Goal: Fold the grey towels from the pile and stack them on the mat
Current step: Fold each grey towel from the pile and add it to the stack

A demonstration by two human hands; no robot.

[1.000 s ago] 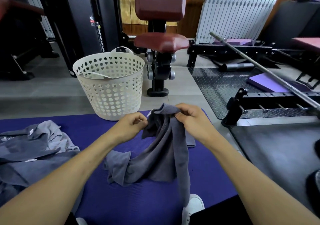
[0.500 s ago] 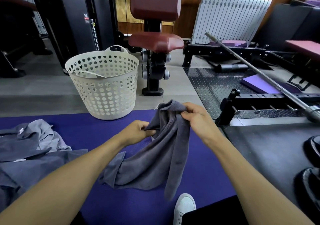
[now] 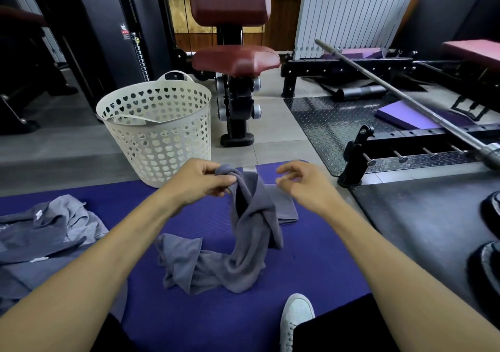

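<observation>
A crumpled grey towel (image 3: 243,248) hangs from my left hand (image 3: 200,181), which pinches its top edge above the purple mat (image 3: 311,265); the towel's lower part lies bunched on the mat. My right hand (image 3: 303,183) hovers just right of the towel with fingers apart, holding nothing. Behind the hanging towel a folded grey towel (image 3: 281,205) lies flat on the mat. The pile of unfolded grey towels (image 3: 46,238) sits at the mat's left end.
A white perforated basket (image 3: 157,127) stands just beyond the mat. A maroon gym seat (image 3: 235,59) rises behind it. A barbell (image 3: 405,100) and black rack lie to the right, with weight plates (image 3: 489,251) at the right edge. My white shoe (image 3: 295,316) rests on the mat.
My right hand has let go of the towel and opened beside it. My left hand has taken the towel's top edge, and the towel now sags lower onto the mat.
</observation>
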